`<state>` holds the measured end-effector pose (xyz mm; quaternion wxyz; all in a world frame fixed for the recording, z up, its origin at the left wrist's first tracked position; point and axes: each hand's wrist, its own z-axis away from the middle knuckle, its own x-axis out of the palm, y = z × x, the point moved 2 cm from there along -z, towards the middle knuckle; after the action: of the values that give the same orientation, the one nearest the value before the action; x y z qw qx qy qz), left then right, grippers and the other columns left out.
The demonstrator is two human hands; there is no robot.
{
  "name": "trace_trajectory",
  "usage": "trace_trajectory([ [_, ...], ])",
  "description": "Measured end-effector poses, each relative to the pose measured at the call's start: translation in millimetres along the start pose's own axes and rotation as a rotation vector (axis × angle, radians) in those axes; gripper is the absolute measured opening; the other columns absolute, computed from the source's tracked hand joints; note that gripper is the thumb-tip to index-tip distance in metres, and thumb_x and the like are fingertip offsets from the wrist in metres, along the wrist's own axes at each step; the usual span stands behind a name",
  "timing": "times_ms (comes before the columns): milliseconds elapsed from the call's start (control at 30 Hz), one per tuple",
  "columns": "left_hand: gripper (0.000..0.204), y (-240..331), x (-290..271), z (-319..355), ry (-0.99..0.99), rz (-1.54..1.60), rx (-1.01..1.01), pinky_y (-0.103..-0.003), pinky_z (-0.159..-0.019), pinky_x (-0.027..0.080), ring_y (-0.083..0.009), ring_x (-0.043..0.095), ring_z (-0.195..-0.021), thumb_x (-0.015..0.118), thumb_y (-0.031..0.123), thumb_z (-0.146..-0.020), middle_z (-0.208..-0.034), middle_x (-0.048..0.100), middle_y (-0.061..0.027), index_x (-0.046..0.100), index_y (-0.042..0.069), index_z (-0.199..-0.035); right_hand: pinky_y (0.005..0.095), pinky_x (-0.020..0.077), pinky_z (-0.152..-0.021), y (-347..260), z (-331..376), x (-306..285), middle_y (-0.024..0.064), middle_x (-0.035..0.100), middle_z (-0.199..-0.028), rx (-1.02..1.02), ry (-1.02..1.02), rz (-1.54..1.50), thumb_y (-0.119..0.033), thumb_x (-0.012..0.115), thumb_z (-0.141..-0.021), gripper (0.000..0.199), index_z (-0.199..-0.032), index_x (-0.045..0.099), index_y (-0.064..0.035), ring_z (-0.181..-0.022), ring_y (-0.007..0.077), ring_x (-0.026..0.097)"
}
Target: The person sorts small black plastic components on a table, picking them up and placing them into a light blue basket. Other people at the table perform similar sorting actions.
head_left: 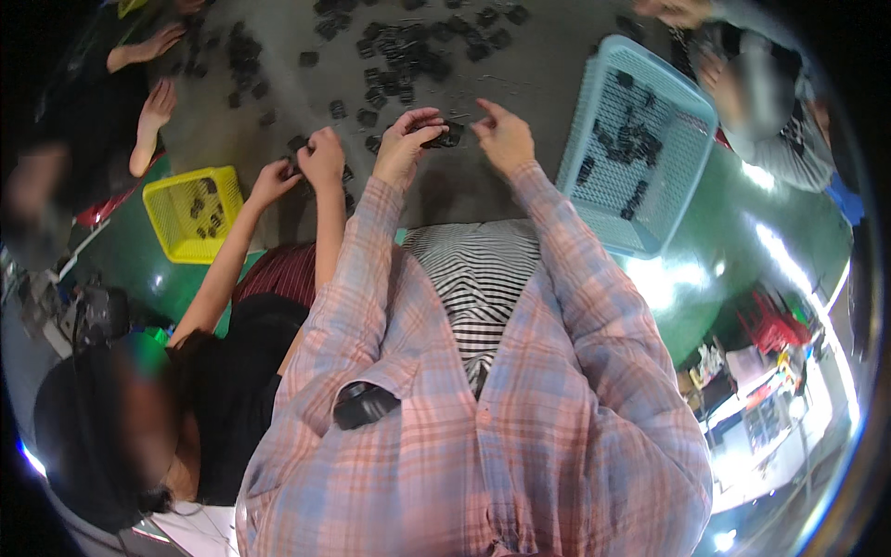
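Observation:
At the near edge of the dark grey table, my left hand [401,151] is closed on a small flat black piece [452,136], pinched between thumb and fingers. The piece looks square, but part of it is covered by the fingers. Just to its right is my right hand [505,139], thumb and index finger apart and pointing toward the piece without touching it. I see nothing in that hand. Many similar black pieces [401,56] lie in a loose heap on the table beyond my hands.
A light blue plastic basket [682,181] holding black pieces leans by the table on my right. To the left is a yellow basket [167,223] with a few pieces. A co-worker's hands [320,158] work close by my left arm; other people's hands reach in from both far sides.

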<state>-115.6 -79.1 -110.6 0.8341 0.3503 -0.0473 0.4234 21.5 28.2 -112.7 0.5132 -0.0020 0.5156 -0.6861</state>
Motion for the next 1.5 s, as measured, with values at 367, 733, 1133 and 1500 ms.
trace_trajectory([
  [367,0.037,-34,178,8,-0.282,-0.704,0.571,-0.035,-0.091,0.045,-0.023,0.051,-0.116,0.065,0.011,-0.066,-0.123,0.053,-0.0123,0.065,0.012,-0.103,0.0372,0.0497,-0.08,66,38,22,0.0163,0.067,-0.094,0.063,-0.227,0.181,-0.022,0.061,-0.08,0.032,-0.109,0.063,-0.0091,-0.089,0.0302,0.064],
  [733,0.046,7,9,-71,0.277,-0.632,0.24,-0.028,-0.077,0.049,-0.0162,0.06,-0.087,0.067,0.005,-0.07,-0.11,0.056,-0.0095,0.058,0.006,-0.116,0.0371,0.048,-0.085,69,-115,-50,0.0138,0.064,-0.105,0.065,0.218,0.143,-0.023,0.064,-0.076,0.039,-0.113,0.061,-0.0126,-0.093,0.028,0.062],
  [1133,0.074,36,61,-157,0.543,-1.394,0.463,-0.044,-0.087,0.046,-0.0371,0.049,-0.108,0.074,0.009,-0.066,-0.124,0.041,-0.0165,0.035,0.01,-0.129,0.044,0.0464,-0.085,-4,-195,-12,0.0151,0.056,-0.11,-0.034,0.18,0.54,-0.036,0.062,-0.078,0.044,-0.115,0.052,-0.0148,-0.101,0.0352,0.056],
  [1500,0.035,-13,-27,-73,-0.002,-0.259,-0.117,-0.027,-0.076,0.055,-0.0198,0.064,-0.093,0.064,0.005,-0.082,-0.105,0.061,-0.0078,0.054,0.003,-0.116,0.0283,0.0534,-0.058,28,-86,7,0.0072,0.064,-0.099,0.225,-0.341,-0.45,-0.017,0.07,-0.078,0.041,-0.115,0.057,-0.0108,-0.081,0.0185,0.064],
])
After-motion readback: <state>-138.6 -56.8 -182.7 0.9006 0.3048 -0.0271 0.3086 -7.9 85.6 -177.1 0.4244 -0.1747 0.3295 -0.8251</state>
